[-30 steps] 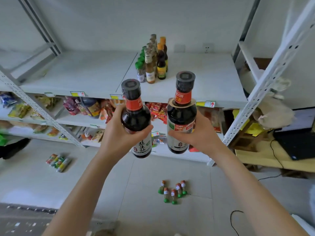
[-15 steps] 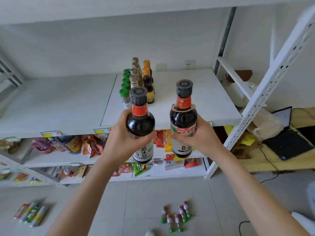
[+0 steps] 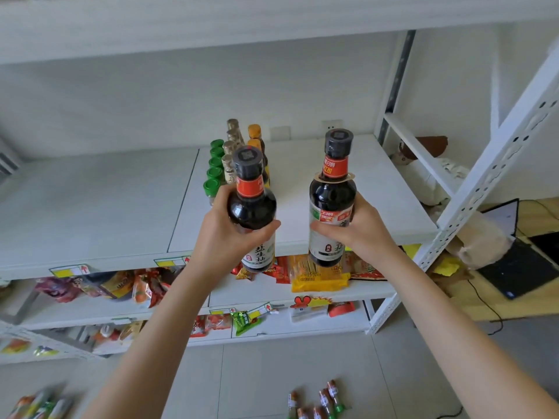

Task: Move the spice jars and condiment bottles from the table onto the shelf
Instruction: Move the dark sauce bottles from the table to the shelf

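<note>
Left hand [image 3: 223, 234] grips left bottle [image 3: 252, 207] — right hand [image 3: 363, 234], right bottle [image 3: 332, 201], seemingly sauce.

- Left near-black glass sauce bottle [image 3: 252, 207], just 9 o'clock of centre: black cap, orange-red neck band, white label with black characters.
- Right near-black glass sauce bottle [image 3: 331, 204], at its 3 o'clock: black cap, red neck band with white characters, label in red, green and white.
- Small clear jars with round caps [image 3: 215, 164], 11 o'clock of the left bottle: caps bright green.
- Slim dark bottles [image 3: 254, 131], 12 o'clock: orange caps.
- Narrow glass jars [image 3: 233, 124] beside them: dull gold caps.
- Flat shelf board [image 3: 90, 207]: plain white.
- Paper price tags [image 3: 71, 270], 8 o'clock: yellow and white, red arrows.
- Crinkled plastic packet [image 3: 317, 282], 6 o'clock of the right bottle: yellow.
- Open laptop [image 3: 520, 273], 4 o'clock: black.
</note>
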